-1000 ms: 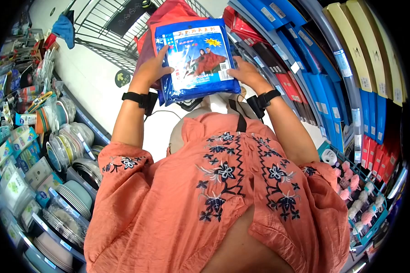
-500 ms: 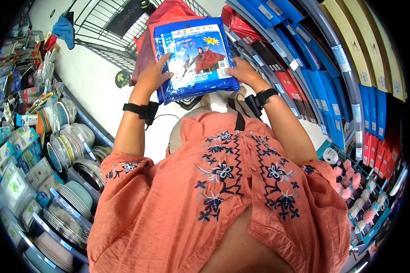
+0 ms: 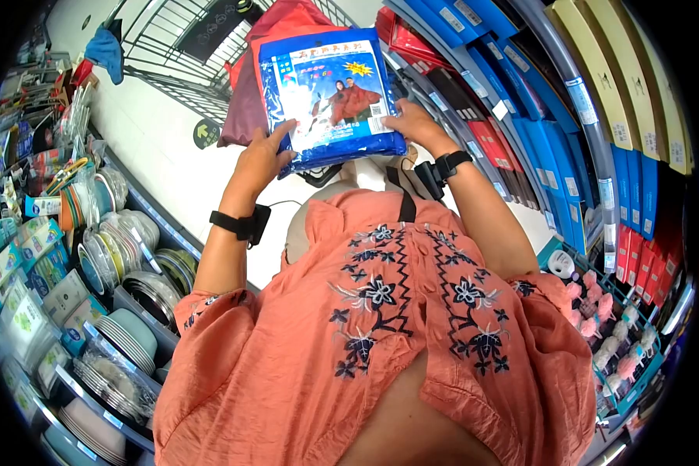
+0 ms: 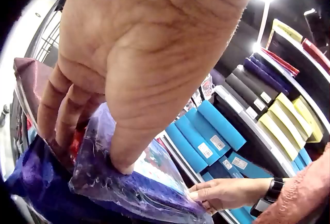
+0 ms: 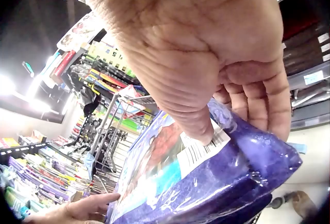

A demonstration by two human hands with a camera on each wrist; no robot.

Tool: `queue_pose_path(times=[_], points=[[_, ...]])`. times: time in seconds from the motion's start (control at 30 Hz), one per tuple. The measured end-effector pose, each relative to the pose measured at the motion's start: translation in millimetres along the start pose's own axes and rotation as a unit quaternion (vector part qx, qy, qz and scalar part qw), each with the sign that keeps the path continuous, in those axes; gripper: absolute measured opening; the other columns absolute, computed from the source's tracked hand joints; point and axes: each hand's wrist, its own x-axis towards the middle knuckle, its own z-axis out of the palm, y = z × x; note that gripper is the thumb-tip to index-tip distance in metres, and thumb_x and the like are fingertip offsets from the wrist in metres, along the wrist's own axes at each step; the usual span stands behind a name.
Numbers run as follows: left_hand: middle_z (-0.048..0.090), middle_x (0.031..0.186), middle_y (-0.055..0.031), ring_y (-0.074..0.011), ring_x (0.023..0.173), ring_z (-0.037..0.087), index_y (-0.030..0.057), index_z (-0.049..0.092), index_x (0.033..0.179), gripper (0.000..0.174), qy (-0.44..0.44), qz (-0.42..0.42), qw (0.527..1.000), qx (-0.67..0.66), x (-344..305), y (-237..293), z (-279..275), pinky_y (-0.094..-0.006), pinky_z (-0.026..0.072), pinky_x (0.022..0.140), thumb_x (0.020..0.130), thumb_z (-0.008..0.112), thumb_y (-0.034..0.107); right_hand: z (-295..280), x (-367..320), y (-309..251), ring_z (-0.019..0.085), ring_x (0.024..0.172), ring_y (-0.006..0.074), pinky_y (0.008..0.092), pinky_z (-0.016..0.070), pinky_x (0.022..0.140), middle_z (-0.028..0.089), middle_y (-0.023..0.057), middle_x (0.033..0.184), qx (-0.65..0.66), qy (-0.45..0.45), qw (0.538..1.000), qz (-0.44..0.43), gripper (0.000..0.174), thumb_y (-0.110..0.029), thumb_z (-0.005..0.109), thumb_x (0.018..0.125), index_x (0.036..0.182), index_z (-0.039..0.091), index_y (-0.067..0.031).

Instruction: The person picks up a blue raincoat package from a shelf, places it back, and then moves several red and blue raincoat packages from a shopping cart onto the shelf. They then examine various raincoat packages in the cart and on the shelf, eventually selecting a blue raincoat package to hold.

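Moved the left grip [image 3: 262, 159] lower along the left edge of the blue packet [image 3: 326, 97], clasping it there; clasping the right edge with the right grip [image 3: 418, 124], partly over the barcode label [image 5: 202, 154]. Holding it mid-air near the shopping cart [image 3: 167, 78], above pale floor [image 3: 159, 147] with a round arrow sticker [image 3: 206, 133], between shelved plates [image 3: 126, 342] and blue boxes [image 3: 550, 167].

left: plates [image 3: 124, 342] on shelf [image 3: 105, 410] | right: boxes [image 3: 550, 163] on rack [image 3: 588, 113] | between: packet [image 3: 326, 97] — cart [image 3: 210, 33] beyond it
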Motion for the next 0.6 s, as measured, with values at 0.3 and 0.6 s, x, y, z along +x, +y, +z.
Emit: queue_pose_path(times=[0.3,0.6], points=[[0.057,0.113,-0.0217,-0.0398,0.103,0.062,0.0259,0.053,0.137,0.054,-0.005,0.005,0.999,-0.035,-26.2,1.6,5.8,-0.0438,0.0509,0.087,0.087,0.071,0.019,-0.9,-3.5,-3.0,0.069,0.073,0.0227,0.0334,0.0553,0.055,0.066,0.0191,0.092,0.036,-0.017,0.999,0.003,0.067,-0.033,0.071,0.084,0.127,0.047,0.0119],[0.058,0.110,-0.0197,-0.0368,0.100,0.062,0.0211,0.054,0.136,0.048,-0.007,0.011,0.999,-0.032,-33.1,-1.2,9.3,-0.0418,0.0506,0.086,0.090,0.069,0.022,-0.4,-2.2,-3.3,0.069,0.075,0.0258,0.0365,0.0555,0.060,0.067,0.0187,0.094,0.024,-0.021,0.999,0.040,0.048,-0.034,0.071,0.083,0.107,0.058,0.0056]])
